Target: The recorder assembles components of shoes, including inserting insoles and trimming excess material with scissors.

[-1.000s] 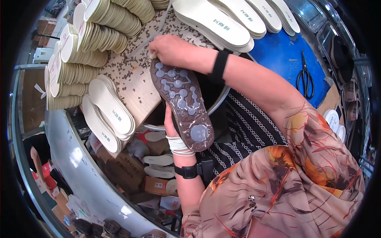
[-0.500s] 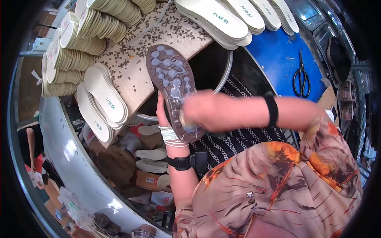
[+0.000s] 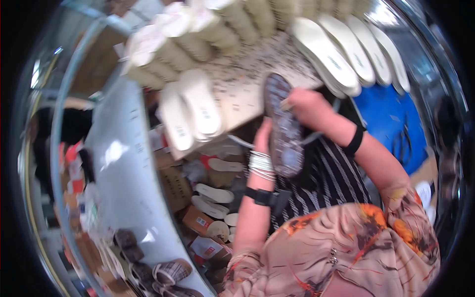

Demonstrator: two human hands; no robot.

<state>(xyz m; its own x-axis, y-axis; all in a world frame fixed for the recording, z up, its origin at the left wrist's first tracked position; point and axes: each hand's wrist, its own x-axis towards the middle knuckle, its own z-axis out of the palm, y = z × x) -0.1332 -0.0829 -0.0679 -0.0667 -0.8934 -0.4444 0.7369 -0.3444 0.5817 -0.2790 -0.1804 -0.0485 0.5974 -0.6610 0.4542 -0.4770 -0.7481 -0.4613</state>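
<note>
- Here, I am holding a brown shoe sole (image 3: 285, 143) before me, above the striped cloth (image 3: 329, 171) on my lap, its far end overlapping the edge of the wooden table (image 3: 242, 106) in this view.
- My left hand (image 3: 263, 136) is gripping the sole from beneath and along its left edge; most of its fingers are hiding behind it.
- My right hand (image 3: 310, 106) is clenching by the sole's right side, seemingly pinching a small pale thing (image 3: 285, 104) against the patterned face; I am not making out what it is.
- The sole is tilting steeply, its patterned, shiny underside showing.
- I am judging it light, rubbery and springy, firm enough not to flop and hardly fragile; the shiny face is looking slippery, so the side edges near the middle are offering the surest hold.
- To the left, white insoles (image 3: 200, 101) are lying on the table; cream stacks (image 3: 195, 47) are standing behind, and more insoles (image 3: 329, 62) are lining up to the right.
</note>
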